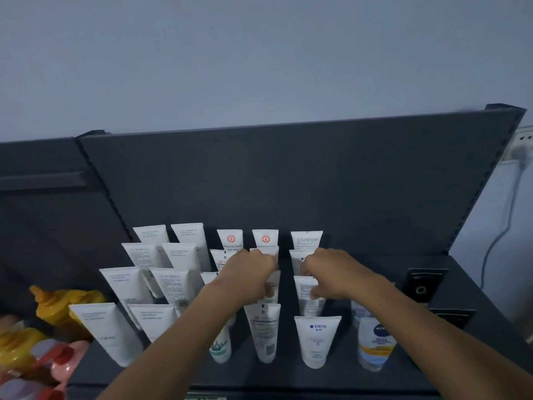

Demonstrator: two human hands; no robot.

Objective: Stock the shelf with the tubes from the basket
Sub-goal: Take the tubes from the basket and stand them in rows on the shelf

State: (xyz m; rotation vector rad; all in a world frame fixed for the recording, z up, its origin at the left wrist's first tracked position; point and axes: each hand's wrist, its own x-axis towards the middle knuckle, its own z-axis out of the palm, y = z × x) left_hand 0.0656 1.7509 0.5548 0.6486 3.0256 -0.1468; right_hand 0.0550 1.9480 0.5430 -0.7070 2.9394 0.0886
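Several white tubes stand cap-down in rows on the dark shelf. My left hand is closed around a white tube in the middle column, third row back. My right hand grips another white tube in the column to the right, fingers curled over its upper edge. In front of them stand a grey-printed tube and a blue-logo tube. Two tubes with red round emblems stand at the back. No basket is in view.
A Nivea bottle with a yellow label stands at the right front. Black packages sit further right. Yellow and pink bottles crowd the lower left. The shelf's dark back panel rises behind, with a wall socket and cable at right.
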